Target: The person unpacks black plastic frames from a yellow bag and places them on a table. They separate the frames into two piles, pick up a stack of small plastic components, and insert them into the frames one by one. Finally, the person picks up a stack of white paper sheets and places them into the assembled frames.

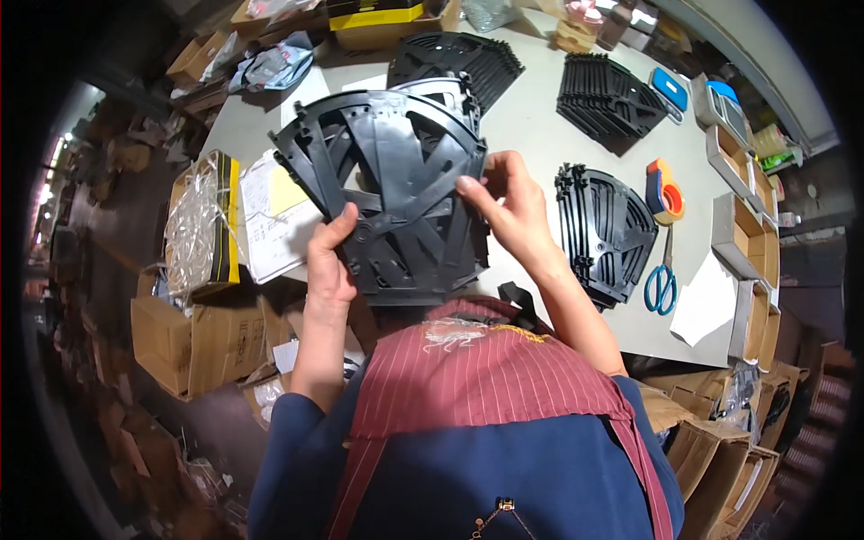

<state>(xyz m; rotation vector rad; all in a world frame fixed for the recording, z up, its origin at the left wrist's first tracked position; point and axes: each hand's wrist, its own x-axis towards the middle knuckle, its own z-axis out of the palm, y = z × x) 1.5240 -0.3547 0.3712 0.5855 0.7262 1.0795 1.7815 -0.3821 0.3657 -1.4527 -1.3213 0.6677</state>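
Observation:
A fan-shaped black plastic frame [396,148] with triangular cut-outs is held up close to my body, its curved edge facing away from me. My left hand [329,261] grips its lower left side, thumb lying over the front face. At the right edge my right hand [522,211] pinches it, thumb on the front and the other fingers partly hidden behind. More black parts show through the gaps and behind its top; I cannot tell how many are in my hands. To the right, a stack of similar frames [616,234] lies on the table.
Two more frame stacks, one at the far middle [459,58] and one at the far right [607,94], lie on the table. Orange-and-blue tape [666,192] and blue-handled scissors [661,288] are at the right, beside cardboard trays [738,236]. Papers [270,234] and a carton [202,346] are left.

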